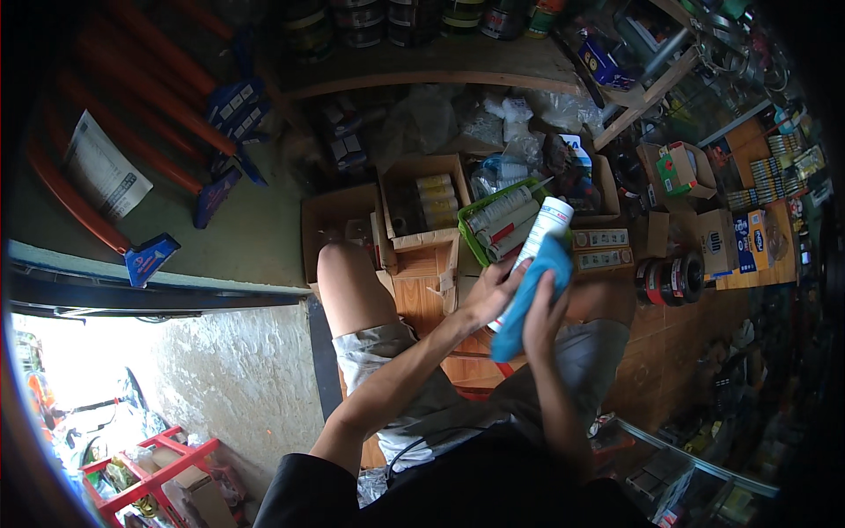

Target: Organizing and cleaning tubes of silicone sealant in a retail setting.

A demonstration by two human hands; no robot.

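Note:
My left hand (492, 294) grips a white sealant cartridge (546, 228) that bears writing. The cartridge is tilted, its upper end pointing away from me and to the right. A blue cloth (511, 330) lies along the cartridge's right side, and my right hand (546, 307) holds it there. The cloth and fingers hide much of the cartridge's lower part. Just beyond my hands stands a green plastic basket (470, 239) with several similar cartridges (508, 214) lying in it, one with a nozzle.
Cardboard boxes (422, 244) stand beyond my knees, one with yellow-labelled rolls or cans (439, 201). Orange-handled tools with blue heads (150, 257) lie on the left ledge. Black and red rolls (670, 278) sit at right. A red rack (148, 472) stands lower left.

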